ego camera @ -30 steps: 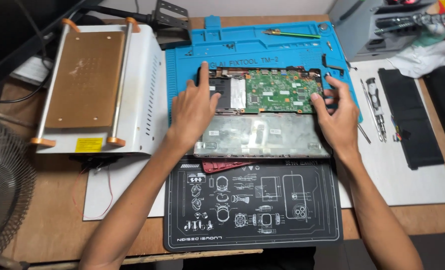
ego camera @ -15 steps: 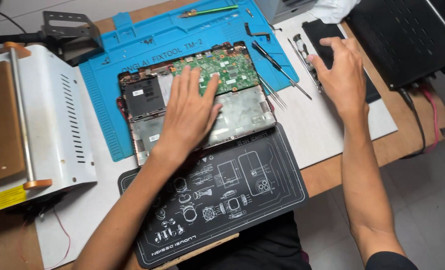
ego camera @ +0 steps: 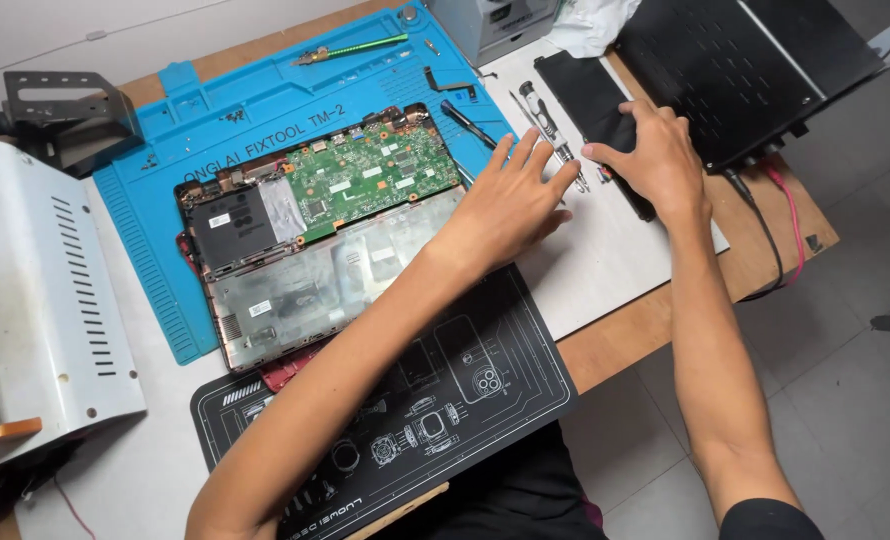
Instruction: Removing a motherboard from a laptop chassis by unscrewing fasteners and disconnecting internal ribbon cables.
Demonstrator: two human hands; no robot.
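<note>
Repair workshop — opened laptop (ego camera: pixel 315 240), blue mat (ego camera: pixel 255 95)

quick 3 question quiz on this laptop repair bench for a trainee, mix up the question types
1. True or false: the green circuit board inside the opened laptop is exposed.
2. Multiple choice: what is the right hand touching? A) the blue mat B) the flat black battery C) the white machine
3. Fill in: the left hand lies flat, fingers spread, beside the laptop's ____ edge as the picture shows it.

Key
1. True: the cover is off and the board shows.
2. B: the fingers rest on the flat black battery lying on the white sheet.
3. Right: the palm rests just off that edge, near the screwdriver.
</note>
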